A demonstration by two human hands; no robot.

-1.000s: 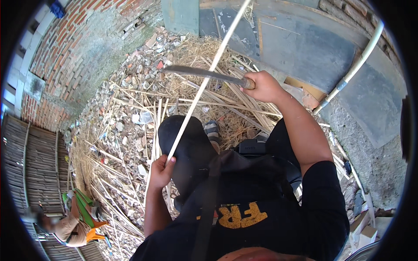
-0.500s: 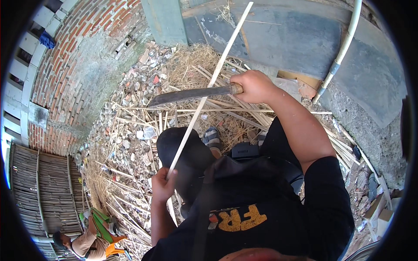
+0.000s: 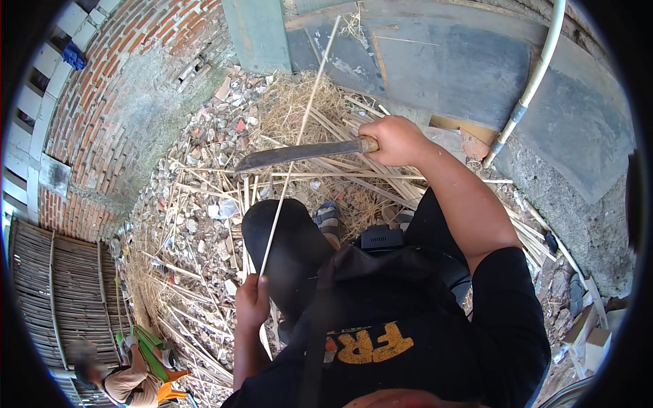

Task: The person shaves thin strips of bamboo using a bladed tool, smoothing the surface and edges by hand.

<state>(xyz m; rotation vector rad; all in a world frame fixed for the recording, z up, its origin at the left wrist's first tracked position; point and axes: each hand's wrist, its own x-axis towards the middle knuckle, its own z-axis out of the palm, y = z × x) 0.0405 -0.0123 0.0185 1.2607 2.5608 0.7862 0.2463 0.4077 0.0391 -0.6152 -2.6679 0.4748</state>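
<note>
My right hand [image 3: 393,139] is closed round the wooden handle of a machete [image 3: 299,155], whose long dark blade points left. My left hand [image 3: 252,302] grips the lower end of a thin, pale bamboo strip [image 3: 277,221] by my knee. From there the strip slants up and to the right, its narrow edge towards me, and its far tip reaches in front of the grey panel. The blade crosses the strip about midway; whether they touch I cannot tell.
Bamboo strips [image 3: 401,185], dry shavings [image 3: 299,102] and rubble cover the ground around my sandalled feet [image 3: 328,219]. A brick wall [image 3: 102,122] stands left, a grey panel [image 3: 449,64] ahead, a pipe [image 3: 537,75] at right. Another person [image 3: 129,384] sits at lower left.
The bamboo strip has turned from its broad face to its narrow edge, and its far tip has swung left and come lower. The machete has shifted slightly right and down.
</note>
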